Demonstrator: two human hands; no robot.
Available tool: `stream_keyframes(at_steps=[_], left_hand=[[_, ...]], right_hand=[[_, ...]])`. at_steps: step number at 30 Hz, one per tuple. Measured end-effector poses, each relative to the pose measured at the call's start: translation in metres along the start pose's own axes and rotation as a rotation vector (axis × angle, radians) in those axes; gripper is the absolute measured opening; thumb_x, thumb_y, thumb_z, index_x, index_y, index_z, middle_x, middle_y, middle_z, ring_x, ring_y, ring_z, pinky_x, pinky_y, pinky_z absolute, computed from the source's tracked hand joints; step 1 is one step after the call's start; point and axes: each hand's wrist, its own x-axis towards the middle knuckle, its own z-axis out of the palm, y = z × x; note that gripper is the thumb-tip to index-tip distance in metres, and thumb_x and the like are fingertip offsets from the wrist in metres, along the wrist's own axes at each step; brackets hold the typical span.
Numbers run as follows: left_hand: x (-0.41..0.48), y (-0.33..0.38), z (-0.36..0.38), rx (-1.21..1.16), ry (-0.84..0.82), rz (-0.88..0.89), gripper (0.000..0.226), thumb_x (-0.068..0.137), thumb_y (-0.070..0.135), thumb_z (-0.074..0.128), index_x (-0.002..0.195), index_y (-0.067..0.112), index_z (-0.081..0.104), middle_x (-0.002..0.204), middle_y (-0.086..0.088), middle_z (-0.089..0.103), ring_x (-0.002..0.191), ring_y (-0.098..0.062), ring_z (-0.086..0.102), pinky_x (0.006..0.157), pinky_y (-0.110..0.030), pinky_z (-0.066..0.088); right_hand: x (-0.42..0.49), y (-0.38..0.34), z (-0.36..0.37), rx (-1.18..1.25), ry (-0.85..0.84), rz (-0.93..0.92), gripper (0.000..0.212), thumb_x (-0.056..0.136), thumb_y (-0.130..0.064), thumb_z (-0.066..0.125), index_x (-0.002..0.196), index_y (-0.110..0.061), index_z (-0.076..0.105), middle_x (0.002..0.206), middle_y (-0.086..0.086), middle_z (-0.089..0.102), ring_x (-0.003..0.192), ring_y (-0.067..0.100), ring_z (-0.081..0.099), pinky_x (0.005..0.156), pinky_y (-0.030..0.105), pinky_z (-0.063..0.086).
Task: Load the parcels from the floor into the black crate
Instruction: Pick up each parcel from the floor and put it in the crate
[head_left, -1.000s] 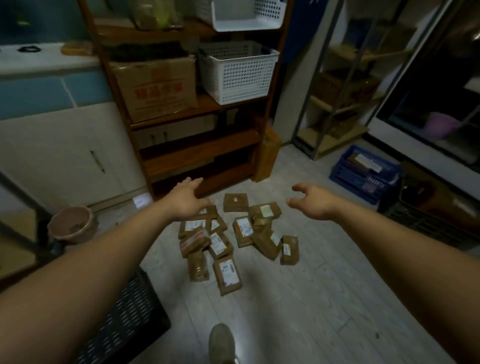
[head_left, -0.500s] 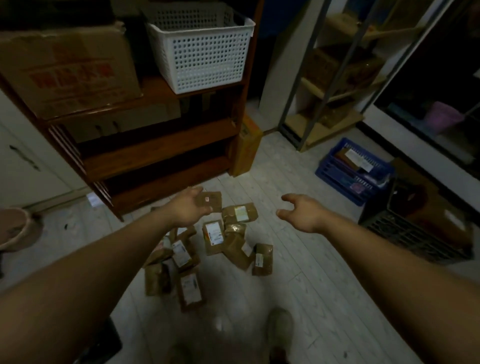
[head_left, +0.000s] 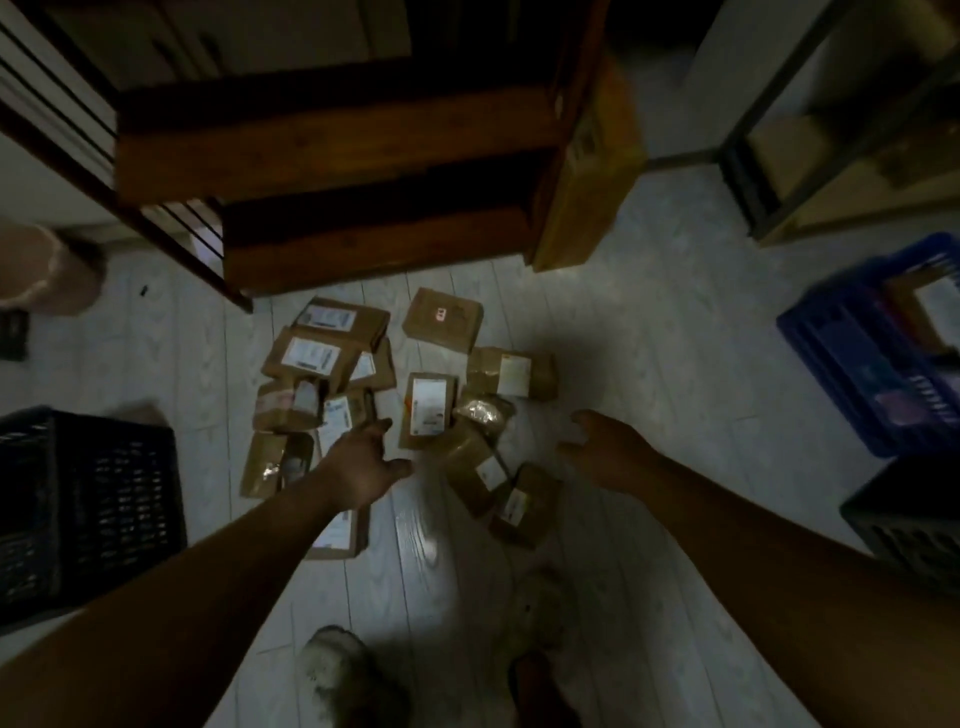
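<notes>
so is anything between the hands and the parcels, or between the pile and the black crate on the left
Nothing visible. Both hands, left hand and right hand, hang open directly over the parcels. Only bare floor separates the pile from the black crate on the left.

Two bare forearms without sleeves, watch or rings, ending in the left hand and right hand, their fingers ungloved; well behind the fingertips, a pale, rounded, fuzzy slipper on one foot, the other foot too dark to make out.
</notes>
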Motion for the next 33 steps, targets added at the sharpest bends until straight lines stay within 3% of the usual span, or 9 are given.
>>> stream_keyframes(at_steps=[6, 10, 13, 16, 20, 24, 28, 31, 33], left_hand=[[0.136, -0.058, 0.075, 0.011, -0.001, -0.002, 0.053, 0.083, 0.020, 0.067, 0.132, 0.013, 0.047, 0.136, -0.010, 0.050, 0.125, -0.028, 0.045, 0.107, -0.042, 0.035], [0.234, -0.107, 0.122, 0.087, -0.033, 0.037, 0.067, 0.081, 0.030, 0.068, 0.140, 0.019, 0.037, 0.145, -0.009, 0.038, 0.134, -0.029, 0.035, 0.109, -0.046, 0.033], [0.288, -0.140, 0.154, 0.121, -0.056, 0.006, 0.084, 0.079, 0.036, 0.069, 0.147, 0.021, 0.021, 0.154, -0.005, 0.021, 0.140, -0.028, 0.021, 0.112, -0.046, 0.028], [0.319, -0.163, 0.181, 0.070, -0.126, 0.040, 0.079, 0.077, 0.031, 0.073, 0.142, 0.021, 0.030, 0.143, -0.004, 0.039, 0.132, -0.025, 0.036, 0.104, -0.037, 0.036], [0.324, -0.178, 0.196, 0.083, -0.057, 0.052, 0.077, 0.075, 0.019, 0.074, 0.140, 0.020, 0.033, 0.133, -0.007, 0.046, 0.122, -0.025, 0.044, 0.095, -0.036, 0.044], [0.300, -0.181, 0.181, -0.129, -0.029, 0.035, 0.061, 0.072, 0.010, 0.076, 0.124, 0.019, 0.046, 0.126, -0.006, 0.051, 0.117, -0.024, 0.049, 0.088, -0.033, 0.048], [0.245, -0.174, 0.137, -0.395, 0.090, -0.012, 0.052, 0.072, 0.012, 0.076, 0.113, 0.031, 0.051, 0.102, 0.002, 0.062, 0.092, -0.016, 0.062, 0.074, -0.030, 0.054], [0.189, -0.166, 0.090, -0.573, 0.215, -0.003, 0.046, 0.073, 0.016, 0.075, 0.103, 0.041, 0.052, 0.095, 0.008, 0.063, 0.083, -0.010, 0.065, 0.062, -0.023, 0.053], [0.148, -0.158, 0.057, -0.644, 0.268, 0.000, 0.048, 0.074, 0.019, 0.074, 0.111, 0.038, 0.050, 0.094, 0.009, 0.064, 0.080, -0.010, 0.067, 0.061, -0.023, 0.052]], right_hand=[[0.143, 0.042, 0.082, 0.078, -0.066, -0.038, 0.048, 0.092, -0.034, 0.055, 0.134, -0.013, 0.044, 0.131, 0.011, 0.053, 0.115, 0.026, 0.053, 0.088, 0.032, 0.044], [0.236, 0.061, 0.152, 0.042, -0.069, -0.139, 0.029, 0.097, -0.031, 0.045, 0.117, -0.012, 0.054, 0.109, 0.011, 0.060, 0.088, 0.019, 0.057, 0.070, 0.026, 0.038], [0.295, 0.077, 0.207, 0.088, -0.074, -0.161, 0.038, 0.097, -0.033, 0.045, 0.131, -0.014, 0.047, 0.122, 0.012, 0.055, 0.109, 0.027, 0.054, 0.083, 0.032, 0.044], [0.324, 0.090, 0.245, 0.128, -0.085, -0.179, 0.050, 0.097, -0.034, 0.045, 0.144, -0.019, 0.032, 0.142, 0.013, 0.042, 0.127, 0.031, 0.043, 0.102, 0.036, 0.036], [0.324, 0.098, 0.266, 0.170, 0.043, -0.188, 0.045, 0.099, -0.031, 0.040, 0.142, -0.021, 0.034, 0.129, 0.014, 0.051, 0.111, 0.029, 0.052, 0.081, 0.030, 0.036], [0.299, 0.085, 0.264, 0.219, 0.089, -0.219, 0.036, 0.098, -0.031, 0.041, 0.132, -0.022, 0.047, 0.119, 0.010, 0.057, 0.098, 0.023, 0.057, 0.075, 0.025, 0.034], [0.256, 0.057, 0.240, 0.178, 0.049, -0.177, 0.042, 0.095, -0.035, 0.048, 0.134, -0.019, 0.044, 0.130, 0.006, 0.052, 0.117, 0.025, 0.050, 0.082, 0.021, 0.030], [0.213, 0.021, 0.211, 0.241, 0.082, -0.142, 0.062, 0.090, -0.034, 0.059, 0.143, -0.020, 0.031, 0.142, 0.006, 0.042, 0.128, 0.025, 0.042, 0.096, 0.031, 0.037], [0.176, -0.014, 0.190, 0.386, 0.098, -0.150, 0.073, 0.087, -0.027, 0.064, 0.147, -0.024, 0.022, 0.145, 0.005, 0.038, 0.131, 0.025, 0.039, 0.102, 0.039, 0.040]])
